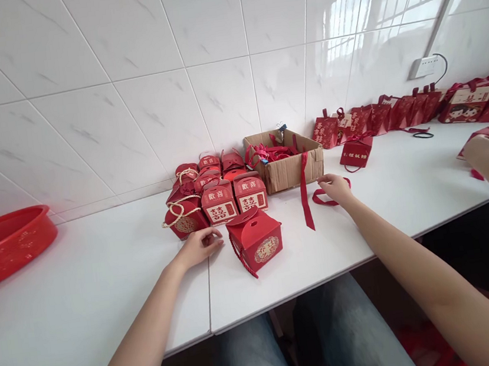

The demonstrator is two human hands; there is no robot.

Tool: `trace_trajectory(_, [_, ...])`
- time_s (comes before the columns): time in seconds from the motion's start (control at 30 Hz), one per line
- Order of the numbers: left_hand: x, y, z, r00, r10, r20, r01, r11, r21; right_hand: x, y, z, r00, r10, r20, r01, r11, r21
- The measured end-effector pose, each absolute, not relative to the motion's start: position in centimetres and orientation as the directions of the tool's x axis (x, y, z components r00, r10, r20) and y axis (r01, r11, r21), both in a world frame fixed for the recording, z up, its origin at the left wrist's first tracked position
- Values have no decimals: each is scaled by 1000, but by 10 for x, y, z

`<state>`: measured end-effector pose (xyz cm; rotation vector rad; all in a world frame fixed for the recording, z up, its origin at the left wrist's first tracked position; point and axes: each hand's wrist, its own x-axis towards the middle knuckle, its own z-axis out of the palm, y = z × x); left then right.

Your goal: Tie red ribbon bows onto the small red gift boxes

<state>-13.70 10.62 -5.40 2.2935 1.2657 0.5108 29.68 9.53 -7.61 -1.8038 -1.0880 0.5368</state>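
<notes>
A red gift box [257,241] with a round gold emblem and a twisted red cord stands on the white table in front of me. Just left of it, my left hand [201,247] rests on the table, its fingers loosely bent and holding nothing. My right hand [337,189] is by the cardboard box, its fingers closed on a looped red ribbon [324,201]; part of the loop is hidden behind the hand. Another red ribbon [306,199] hangs over the rim of the cardboard box [294,172], which holds more red ribbons.
Several red gift boxes [218,201] are grouped behind my left hand. A red basin [12,247] sits at far left. Red bags [381,118] line the tiled wall, with a small red box [356,152] before them. Another person's hand [485,146] touches a red box at right.
</notes>
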Motion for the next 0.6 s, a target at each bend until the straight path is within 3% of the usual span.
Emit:
trace_trajectory(0.23, [-137,106,-54,499,863,77,686,-448,573,299,97,-83,643,761,88,616,-446,-649])
trace_trajectory(0.6, [-137,107,-55,503,861,83,689,-456,563,312,98,-84,665,732,152,688,-519,-507])
